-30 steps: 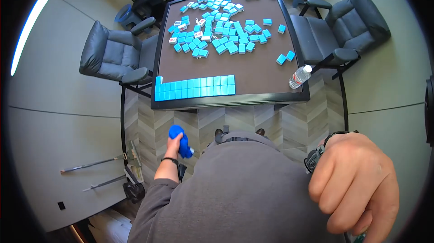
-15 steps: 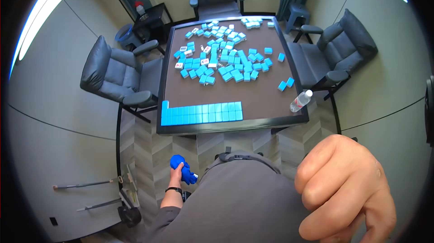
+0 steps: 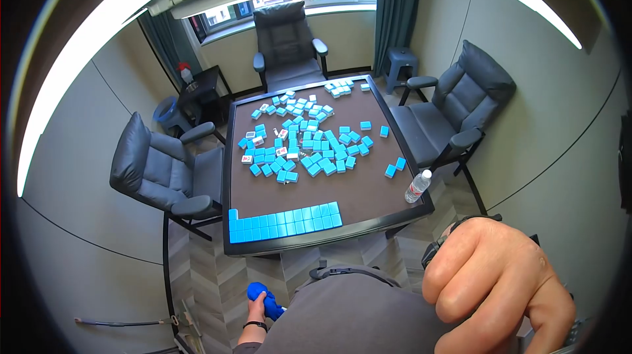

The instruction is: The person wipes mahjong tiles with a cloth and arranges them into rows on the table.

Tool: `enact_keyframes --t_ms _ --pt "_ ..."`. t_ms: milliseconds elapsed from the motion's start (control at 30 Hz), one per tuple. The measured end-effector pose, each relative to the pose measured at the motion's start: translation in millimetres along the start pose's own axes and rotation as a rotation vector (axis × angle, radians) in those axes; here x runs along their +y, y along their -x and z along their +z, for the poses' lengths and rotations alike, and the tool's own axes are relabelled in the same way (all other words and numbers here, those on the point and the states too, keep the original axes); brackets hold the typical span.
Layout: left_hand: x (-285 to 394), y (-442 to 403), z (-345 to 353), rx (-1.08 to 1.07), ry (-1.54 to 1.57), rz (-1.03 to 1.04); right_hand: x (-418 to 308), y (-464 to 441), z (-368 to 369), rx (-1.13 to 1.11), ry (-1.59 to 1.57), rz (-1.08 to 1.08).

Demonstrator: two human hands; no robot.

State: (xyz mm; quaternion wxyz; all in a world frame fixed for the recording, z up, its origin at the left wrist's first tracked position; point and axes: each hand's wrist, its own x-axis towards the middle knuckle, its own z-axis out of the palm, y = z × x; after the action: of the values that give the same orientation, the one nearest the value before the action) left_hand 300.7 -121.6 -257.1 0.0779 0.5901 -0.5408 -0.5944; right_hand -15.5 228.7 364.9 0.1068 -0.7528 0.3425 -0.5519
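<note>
Down by my left side, my left hand (image 3: 255, 308) is closed around a crumpled blue cloth-like bundle (image 3: 270, 303). My right hand (image 3: 497, 281) is large and close to the camera at the lower right, its fingers curled in. Whatever it may hold is hidden. Ahead stands a square table with a brown top (image 3: 375, 192) and a dark rim. Blue-backed mahjong tiles (image 3: 322, 150) lie scattered over its middle and far part, a few showing white faces. Along the near left edge, more tiles form a neat double row (image 3: 286, 222). Neither hand touches the table.
A clear water bottle (image 3: 418, 187) stands at the table's near right corner. Dark armchairs stand at the left (image 3: 164, 166), far side (image 3: 288, 44) and right (image 3: 454, 107). A small side table (image 3: 201, 90), a bin (image 3: 170, 113) and a stool (image 3: 401, 67) are farther back.
The camera has tilted upward, so the table sits lower in view and more of the window shows. Both hands keep their closed shapes. The tiles and bottle stay where they were on the table.
</note>
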Motion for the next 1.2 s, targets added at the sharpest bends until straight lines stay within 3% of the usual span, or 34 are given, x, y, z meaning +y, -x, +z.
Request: enact_keyframes --t_ms 300,467,800,967,1067,1100,1200 --pt "15.9 9.0 5.5 0.033 -0.025 0.032 -4.9 8.4 -6.5 0.012 -0.037 0.02" --pt "22.0 15.9 13.7 0.006 0.008 0.007 -10.1 32.5 -26.2 0.129 0.179 -0.196" --pt "26.9 44.1 6.6 -0.039 -0.084 0.017 -35.6 92.3 -22.2 0.294 0.222 -0.159" --pt "24.1 25.2 13.3 0.0 -0.085 0.109 -20.2 64.6 -23.0 0.29 0.308 -0.153" --pt "7.8 0.4 7.3 -0.132 0.028 -0.017 -17.1 58.6 -16.5 0.3 0.356 -0.141" --pt "26.4 21.8 15.5 -0.029 -0.035 0.002 -11.9 54.9 -16.4 0.308 0.376 -0.151" --pt "33.7 29.1 17.3 -0.074 0.02 -0.023 -4.8 53.4 -12.1 0.356 0.401 -0.127"
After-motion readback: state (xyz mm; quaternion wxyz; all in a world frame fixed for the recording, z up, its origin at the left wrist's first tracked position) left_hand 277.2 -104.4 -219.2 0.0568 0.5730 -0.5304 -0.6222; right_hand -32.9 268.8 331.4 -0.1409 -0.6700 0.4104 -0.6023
